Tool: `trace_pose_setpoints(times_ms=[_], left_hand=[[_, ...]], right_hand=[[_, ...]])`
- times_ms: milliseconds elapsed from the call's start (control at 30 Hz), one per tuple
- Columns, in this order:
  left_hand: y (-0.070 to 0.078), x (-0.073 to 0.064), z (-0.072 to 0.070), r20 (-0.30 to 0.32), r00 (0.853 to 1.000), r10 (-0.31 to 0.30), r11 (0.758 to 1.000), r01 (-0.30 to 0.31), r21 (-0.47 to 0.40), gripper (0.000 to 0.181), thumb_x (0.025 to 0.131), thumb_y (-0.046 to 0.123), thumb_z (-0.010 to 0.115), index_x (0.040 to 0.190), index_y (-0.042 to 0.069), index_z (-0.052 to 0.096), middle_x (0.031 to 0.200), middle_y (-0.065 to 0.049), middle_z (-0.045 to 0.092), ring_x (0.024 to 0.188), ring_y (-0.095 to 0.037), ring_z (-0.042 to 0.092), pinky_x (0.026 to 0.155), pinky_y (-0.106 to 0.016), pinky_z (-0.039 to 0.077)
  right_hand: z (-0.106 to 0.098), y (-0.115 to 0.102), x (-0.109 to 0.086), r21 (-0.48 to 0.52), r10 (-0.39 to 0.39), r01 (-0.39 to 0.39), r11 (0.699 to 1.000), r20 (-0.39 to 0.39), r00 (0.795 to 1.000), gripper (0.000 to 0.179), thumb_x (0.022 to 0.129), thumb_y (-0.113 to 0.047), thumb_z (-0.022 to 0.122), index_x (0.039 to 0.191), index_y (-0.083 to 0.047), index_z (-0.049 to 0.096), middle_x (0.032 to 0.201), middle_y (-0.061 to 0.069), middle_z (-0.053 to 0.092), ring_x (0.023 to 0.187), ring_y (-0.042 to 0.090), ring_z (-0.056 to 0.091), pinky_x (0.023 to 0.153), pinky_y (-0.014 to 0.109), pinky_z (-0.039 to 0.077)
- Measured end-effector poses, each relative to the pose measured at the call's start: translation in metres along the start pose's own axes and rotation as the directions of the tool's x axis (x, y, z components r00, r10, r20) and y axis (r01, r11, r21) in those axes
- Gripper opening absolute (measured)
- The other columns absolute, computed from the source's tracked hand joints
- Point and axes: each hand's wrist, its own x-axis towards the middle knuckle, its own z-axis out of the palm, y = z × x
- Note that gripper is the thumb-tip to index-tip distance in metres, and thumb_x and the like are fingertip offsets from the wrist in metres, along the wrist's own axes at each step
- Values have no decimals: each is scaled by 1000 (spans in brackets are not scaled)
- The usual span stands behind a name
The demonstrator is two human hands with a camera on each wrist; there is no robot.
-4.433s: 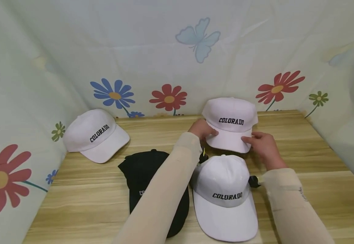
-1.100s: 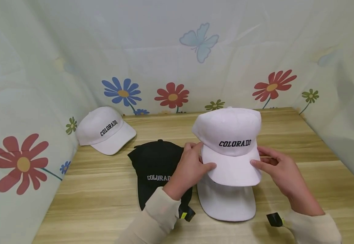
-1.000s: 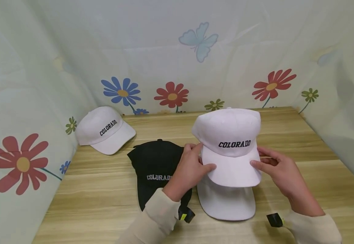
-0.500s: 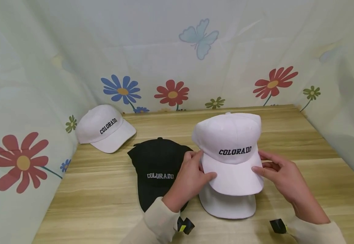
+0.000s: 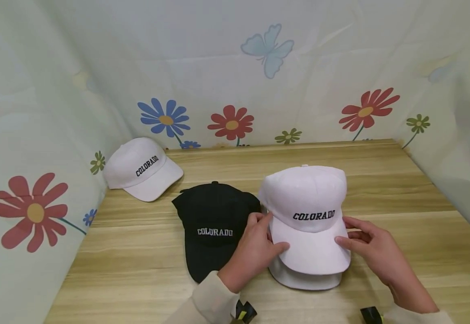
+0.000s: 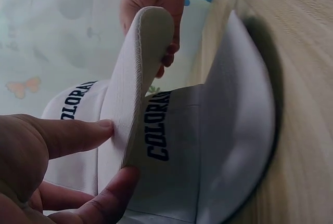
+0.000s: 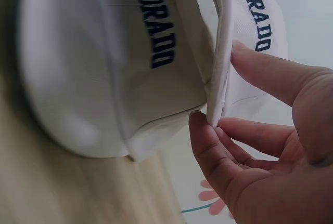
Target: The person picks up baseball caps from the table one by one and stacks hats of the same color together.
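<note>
My left hand and right hand pinch opposite sides of the brim of a white baseball cap lettered COLORADO. Thumbs lie on top of the brim, fingers underneath. This cap sits over a second white COLORADO cap, whose crown is mostly covered in the head view; its brim shows below. In both wrist views a gap separates the two brims. Just left of my left hand, a black COLORADO cap lies on the table, brim toward me.
Another white cap rests at the table's back left corner, brim angled right. The wood-grain table is bounded by a flower-print curtain at the back and sides. A small black wrist device shows at my right sleeve.
Both hands have brought the held cap from the back of the table toward me, over the other white cap. Over the last second it has come down, covering more of the lower brim.
</note>
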Motion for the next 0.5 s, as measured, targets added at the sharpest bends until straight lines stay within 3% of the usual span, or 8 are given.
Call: trace_pose_setpoints(times_ms=[300,500], left_hand=[[-7,1,9,18,999,27,999,-28,33,66,80,23,79,138,7,51,120,-7,41,74,-5,45,63,-18,42],[-12,2,14,48,999,14,999,-15,37,68,81,23,79,139,3,49,118,-7,42,76,-4,44,64,-17,41]], right_hand=[[6,11,-3,11,56,-56,998,16,998,78,84,-42,73,145,-5,43,130,24,57,92,-4,60,75,20,52],[9,16,-5,18,47,-47,999,4,999,75,84,-39,74,143,-2,45,126,24,60,89,-8,59,74,19,51]])
